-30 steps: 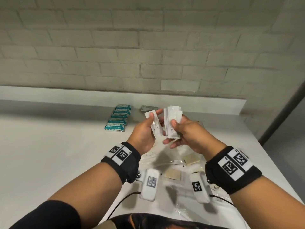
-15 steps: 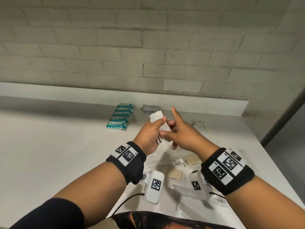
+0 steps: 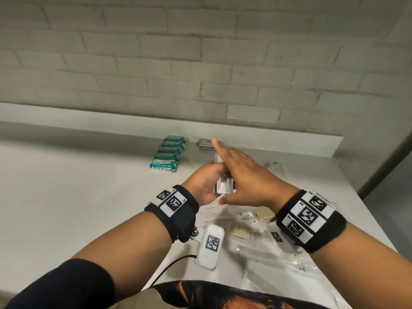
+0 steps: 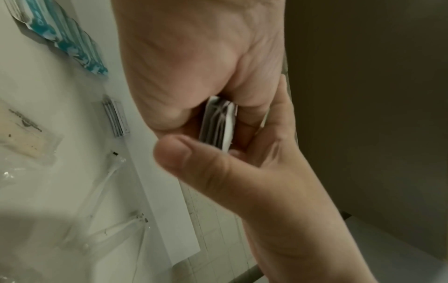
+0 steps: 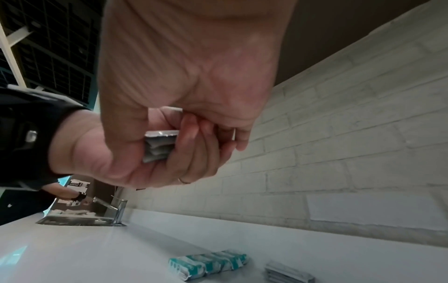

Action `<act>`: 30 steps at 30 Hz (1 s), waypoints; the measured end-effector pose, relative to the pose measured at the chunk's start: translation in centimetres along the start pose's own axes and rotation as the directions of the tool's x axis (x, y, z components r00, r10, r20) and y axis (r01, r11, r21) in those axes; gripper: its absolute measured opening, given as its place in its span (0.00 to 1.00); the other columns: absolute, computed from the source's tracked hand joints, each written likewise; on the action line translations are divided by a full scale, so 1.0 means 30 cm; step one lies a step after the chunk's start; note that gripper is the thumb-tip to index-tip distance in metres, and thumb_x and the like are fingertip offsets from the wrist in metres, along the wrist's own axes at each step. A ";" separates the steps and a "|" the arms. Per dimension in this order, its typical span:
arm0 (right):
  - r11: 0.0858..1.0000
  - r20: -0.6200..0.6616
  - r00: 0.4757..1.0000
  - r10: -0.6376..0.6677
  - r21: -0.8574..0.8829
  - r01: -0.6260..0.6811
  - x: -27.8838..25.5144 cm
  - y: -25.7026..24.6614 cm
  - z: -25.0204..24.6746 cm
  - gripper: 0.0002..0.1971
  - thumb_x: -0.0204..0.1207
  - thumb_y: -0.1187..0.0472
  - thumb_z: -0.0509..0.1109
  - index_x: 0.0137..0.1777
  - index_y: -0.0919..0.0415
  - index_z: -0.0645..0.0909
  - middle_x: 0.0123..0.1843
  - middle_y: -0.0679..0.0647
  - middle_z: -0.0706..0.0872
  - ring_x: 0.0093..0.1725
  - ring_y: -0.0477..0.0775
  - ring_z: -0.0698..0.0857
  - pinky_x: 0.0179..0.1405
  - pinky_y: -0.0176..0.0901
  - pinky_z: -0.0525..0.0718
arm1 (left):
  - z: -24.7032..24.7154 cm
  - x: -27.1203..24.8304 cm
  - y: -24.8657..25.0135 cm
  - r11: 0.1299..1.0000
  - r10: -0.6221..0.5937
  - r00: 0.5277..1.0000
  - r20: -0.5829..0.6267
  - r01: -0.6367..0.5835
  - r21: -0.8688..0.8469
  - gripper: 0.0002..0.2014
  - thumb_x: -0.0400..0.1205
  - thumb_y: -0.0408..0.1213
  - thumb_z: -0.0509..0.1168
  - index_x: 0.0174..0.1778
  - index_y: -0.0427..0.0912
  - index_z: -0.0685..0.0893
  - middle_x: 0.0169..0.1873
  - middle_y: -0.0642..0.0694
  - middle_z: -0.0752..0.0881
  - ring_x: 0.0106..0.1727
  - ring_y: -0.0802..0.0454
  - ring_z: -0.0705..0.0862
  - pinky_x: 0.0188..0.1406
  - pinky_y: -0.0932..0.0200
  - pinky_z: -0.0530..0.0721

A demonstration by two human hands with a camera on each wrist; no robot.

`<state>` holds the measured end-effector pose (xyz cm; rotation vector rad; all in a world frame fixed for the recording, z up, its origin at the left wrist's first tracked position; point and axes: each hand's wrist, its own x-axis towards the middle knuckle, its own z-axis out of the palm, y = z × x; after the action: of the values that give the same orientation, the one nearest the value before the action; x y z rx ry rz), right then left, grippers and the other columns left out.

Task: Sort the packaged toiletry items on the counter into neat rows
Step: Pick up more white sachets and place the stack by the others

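My left hand (image 3: 206,181) grips a squared stack of white sachets (image 3: 223,187) above the white counter (image 3: 89,197). My right hand (image 3: 243,175) lies flat against the stack's right side, index finger straight and pointing at the wall, thumb under the near end. From the left wrist the stack (image 4: 218,124) shows edge-on between left fingers and right palm (image 4: 194,57). In the right wrist view the stack (image 5: 160,145) sits inside the left hand's curled fingers. A row of teal packets (image 3: 167,153) and a small grey sachet stack (image 3: 207,143) lie by the back ledge.
Loose items lie on the counter below my wrists: beige soap bars (image 3: 264,214), clear-wrapped pieces (image 3: 267,253). More clear wrappers (image 3: 275,166) lie at the right. A sink with a tap (image 5: 118,210) sits far left, where another person (image 5: 67,193) stands. The counter's right edge (image 3: 367,219) is close.
The fanned sachets have been gathered into one tight stack in my left hand. My right hand stopped pinching them and flattened against the stack. Both hands dropped lower and forward.
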<state>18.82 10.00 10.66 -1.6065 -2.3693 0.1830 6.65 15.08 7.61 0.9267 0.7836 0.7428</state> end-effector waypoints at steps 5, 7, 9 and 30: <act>0.993 -0.044 0.998 0.040 0.115 -0.035 0.015 -0.006 0.018 0.65 0.59 0.47 0.83 0.82 0.36 0.34 0.72 0.46 0.67 0.71 0.46 0.68 0.72 0.43 0.71 | -0.008 -0.002 0.007 0.999 0.029 1.000 -0.011 -0.029 -0.036 0.08 0.83 0.32 0.60 0.40 0.38 0.82 0.29 0.43 0.81 0.31 0.49 0.83 0.30 0.56 0.84; 0.910 0.012 0.984 0.179 0.377 -0.170 0.031 0.005 0.021 0.62 0.59 0.46 0.84 0.83 0.38 0.41 0.73 0.43 0.66 0.69 0.42 0.70 0.66 0.39 0.74 | -0.024 0.004 0.022 0.981 0.089 0.993 -0.073 -0.100 -0.167 0.08 0.85 0.31 0.60 0.43 0.37 0.82 0.27 0.45 0.80 0.30 0.51 0.82 0.31 0.56 0.87; 0.740 0.085 0.947 0.310 0.603 -0.297 0.052 0.022 0.034 0.40 0.70 0.44 0.75 0.80 0.49 0.64 0.71 0.48 0.76 0.64 0.46 0.79 0.60 0.39 0.77 | -0.048 0.022 0.034 0.942 0.159 0.977 -0.145 -0.194 -0.273 0.06 0.86 0.33 0.59 0.53 0.39 0.82 0.28 0.48 0.82 0.37 0.50 0.85 0.41 0.53 0.86; 0.276 0.496 0.669 0.554 0.648 -0.710 0.466 0.296 0.285 0.13 0.74 0.70 0.73 0.56 0.77 0.80 0.35 0.66 0.85 0.23 0.53 0.84 0.24 0.41 0.84 | -0.409 0.406 0.092 0.224 0.165 0.975 0.147 -0.183 0.957 0.31 0.73 0.40 0.76 0.73 0.49 0.76 0.69 0.48 0.78 0.69 0.50 0.77 0.67 0.58 0.75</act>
<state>19.38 26.68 2.36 -1.8908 -1.1148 1.4115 2.02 31.10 2.29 2.2312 1.1632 0.3389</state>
